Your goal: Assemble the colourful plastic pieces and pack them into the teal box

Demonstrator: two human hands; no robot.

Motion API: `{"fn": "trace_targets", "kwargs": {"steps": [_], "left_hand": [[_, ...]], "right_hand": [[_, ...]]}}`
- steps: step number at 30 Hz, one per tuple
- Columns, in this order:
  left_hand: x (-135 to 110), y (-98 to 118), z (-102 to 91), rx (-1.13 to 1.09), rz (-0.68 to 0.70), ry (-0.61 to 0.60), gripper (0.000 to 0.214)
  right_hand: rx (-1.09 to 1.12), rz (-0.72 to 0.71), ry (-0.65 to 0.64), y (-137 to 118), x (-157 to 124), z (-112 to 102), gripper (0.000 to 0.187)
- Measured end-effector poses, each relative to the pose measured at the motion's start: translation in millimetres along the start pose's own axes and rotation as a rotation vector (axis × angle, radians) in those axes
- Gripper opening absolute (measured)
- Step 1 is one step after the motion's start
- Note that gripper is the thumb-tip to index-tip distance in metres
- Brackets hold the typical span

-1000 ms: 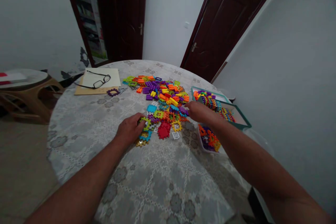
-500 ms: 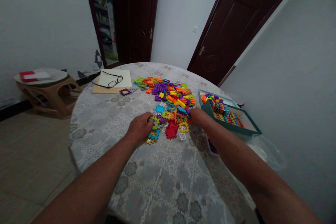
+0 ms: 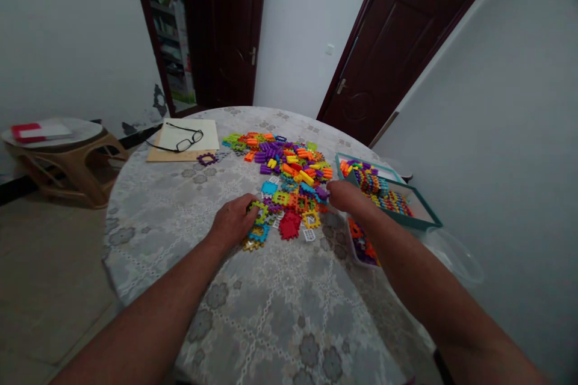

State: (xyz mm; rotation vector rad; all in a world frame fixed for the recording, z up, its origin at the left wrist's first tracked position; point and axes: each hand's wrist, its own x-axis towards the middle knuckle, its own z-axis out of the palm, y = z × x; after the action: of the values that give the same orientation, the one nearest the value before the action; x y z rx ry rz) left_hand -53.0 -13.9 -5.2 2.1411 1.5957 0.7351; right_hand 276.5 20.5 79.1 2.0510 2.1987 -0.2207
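Observation:
My left hand (image 3: 232,219) rests on the near left side of the pile, its fingers curled against a light-green toothed building piece (image 3: 261,212). A blue toothed frame (image 3: 259,233) and a yellow toothed piece (image 3: 253,245) lie just below it. At the pile's right edge my right hand (image 3: 341,195) has its fingertips closed on a purple building piece (image 3: 321,193). Between the hands lie a red toothed piece (image 3: 290,225), a yellow frame (image 3: 311,219), an orange frame (image 3: 298,201) and a white window-like insert (image 3: 309,235).
Behind the hands spreads a heap of purple, orange and yellow tube pieces (image 3: 271,152). A teal box (image 3: 418,207) with colourful rows stands at the right, with a clear tub (image 3: 356,258) of pieces under my right forearm. Glasses (image 3: 185,144) lie on paper at the left.
My right hand has lifted slightly away from the pile's edge, and the purple piece at its fingertips shows more. My left hand stays by the green piece. More of the tub is visible.

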Motion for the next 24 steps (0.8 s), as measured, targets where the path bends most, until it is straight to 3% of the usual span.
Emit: {"fn": "trace_targets", "kwargs": {"steps": [3, 7, 9, 12, 14, 17, 20, 22, 24], "left_hand": [[0, -1, -0.4, 0.001, -0.011, -0.014, 0.033], [0, -2, -1.4, -0.010, -0.026, -0.027, 0.033], [0, -2, -2.2, -0.013, -0.037, -0.036, 0.034], [1, -2, -2.9, -0.018, -0.059, -0.025, 0.037], [2, -4, -2.5, -0.031, -0.063, -0.006, 0.038], [3, -8, -1.4, -0.068, -0.065, 0.016, 0.039], [3, -9, -1.2, -0.116, -0.054, 0.042, 0.038], [2, -7, -1.8, -0.147, -0.050, 0.053, 0.038], [0, -5, -2.3, -0.170, -0.073, 0.070, 0.038]], "right_hand": [[0.172, -0.045, 0.033, 5, -11, -17, 0.022], [0.793, -0.080, 0.114, 29, -12, -40, 0.016], [0.957, 0.016, 0.269, 51, -2, -51, 0.014], [1.043, 0.286, 0.524, 89, 18, -65, 0.014], [1.051, 0.427, 0.623, 112, 29, -71, 0.018], [1.039, 0.509, 0.706, 134, 35, -75, 0.024], [1.032, 0.513, 0.752, 129, 29, -71, 0.023], [1.026, 0.444, 0.718, 108, 17, -62, 0.021], [0.951, 0.280, 0.601, 73, -1, -49, 0.019]]}}
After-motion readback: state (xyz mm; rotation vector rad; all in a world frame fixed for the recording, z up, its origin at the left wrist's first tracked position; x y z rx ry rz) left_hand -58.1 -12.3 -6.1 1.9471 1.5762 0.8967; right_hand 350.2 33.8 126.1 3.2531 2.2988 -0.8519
